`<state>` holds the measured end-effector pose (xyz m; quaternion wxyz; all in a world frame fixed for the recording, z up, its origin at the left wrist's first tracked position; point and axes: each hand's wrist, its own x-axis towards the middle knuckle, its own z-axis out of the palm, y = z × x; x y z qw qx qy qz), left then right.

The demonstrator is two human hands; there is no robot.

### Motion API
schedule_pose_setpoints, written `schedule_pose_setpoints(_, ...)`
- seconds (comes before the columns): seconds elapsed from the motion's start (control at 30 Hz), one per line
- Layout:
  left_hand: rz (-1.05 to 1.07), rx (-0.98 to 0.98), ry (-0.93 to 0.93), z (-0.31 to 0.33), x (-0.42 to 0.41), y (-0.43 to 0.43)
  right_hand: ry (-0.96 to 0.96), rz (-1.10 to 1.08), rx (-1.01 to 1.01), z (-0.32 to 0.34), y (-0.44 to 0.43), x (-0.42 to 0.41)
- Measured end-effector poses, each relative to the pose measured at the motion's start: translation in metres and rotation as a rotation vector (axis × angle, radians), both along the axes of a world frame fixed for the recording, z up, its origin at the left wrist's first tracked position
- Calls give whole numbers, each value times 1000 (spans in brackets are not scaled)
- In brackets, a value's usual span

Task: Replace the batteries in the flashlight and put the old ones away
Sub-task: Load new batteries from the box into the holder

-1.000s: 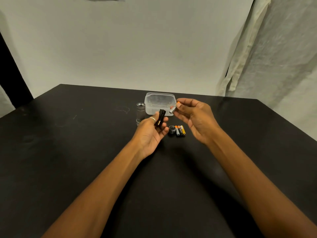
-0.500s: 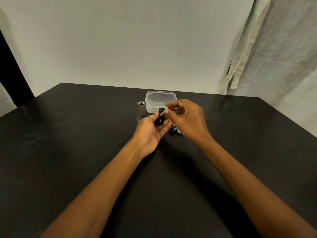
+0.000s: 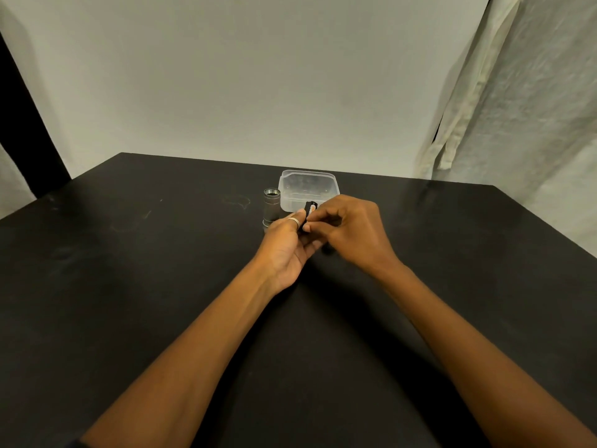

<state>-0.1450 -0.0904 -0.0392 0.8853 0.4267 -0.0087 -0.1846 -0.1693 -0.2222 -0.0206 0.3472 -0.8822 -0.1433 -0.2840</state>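
My left hand (image 3: 286,245), a ring on one finger, holds a small black battery holder (image 3: 310,211) upright over the table. My right hand (image 3: 353,231) pinches a battery against the holder; only a pale sliver of the battery shows at the holder's top. The grey flashlight body (image 3: 271,206) stands upright just left of my hands, open end up. A clear plastic box (image 3: 308,185) sits behind them. The end cap and the loose batteries on the table are hidden under my right hand.
The black table (image 3: 129,270) stretches wide on both sides and toward me. A pale wall rises behind its far edge, and a light curtain (image 3: 517,108) hangs at the right.
My right hand has carried the battery leftward from open air to the holder in my left hand and closed around it. It now covers the cap and loose batteries.
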Motion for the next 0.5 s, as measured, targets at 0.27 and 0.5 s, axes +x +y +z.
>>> schedule_pose_setpoints(0.27, -31, -63, 10, 3, -4, 0, 484, 45, 451, 6, -8, 10)
schedule_pose_setpoints(0.5, -45, -71, 1, 3, -4, 1, 571, 208, 776, 1, -8, 12)
